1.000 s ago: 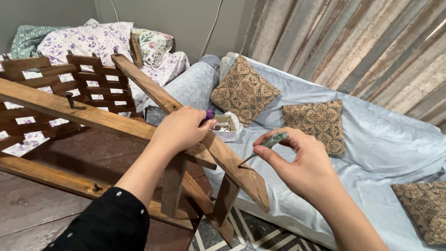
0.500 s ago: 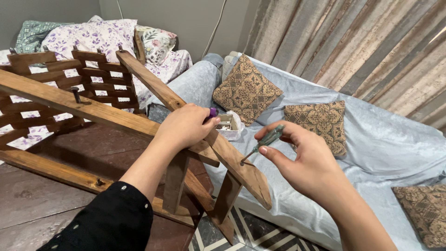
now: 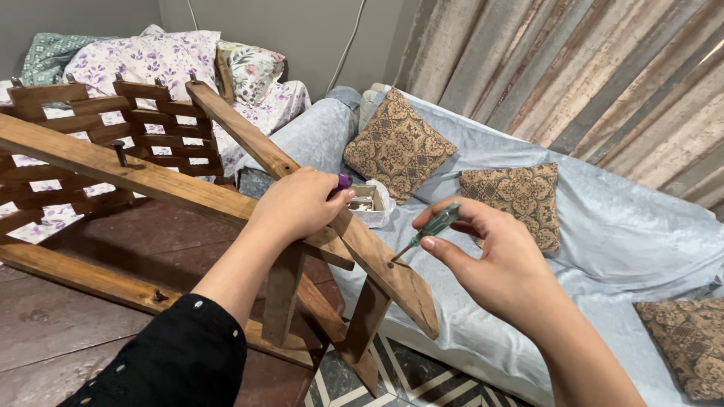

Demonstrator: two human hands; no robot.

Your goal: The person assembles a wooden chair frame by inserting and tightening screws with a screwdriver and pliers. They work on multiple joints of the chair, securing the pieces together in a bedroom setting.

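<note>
Blue-sheeted bed (image 3: 603,218): three cushions (image 3: 397,147), one screwdriver (image 3: 430,228), one wooden frame (image 3: 249,151).

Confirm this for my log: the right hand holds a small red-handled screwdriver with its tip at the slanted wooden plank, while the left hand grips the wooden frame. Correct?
Not quite. In the head view, the screwdriver in the right hand has a translucent green handle, not red. The rest stands: its tip is at the slanted wooden plank, and the left hand grips the wooden frame.
</note>
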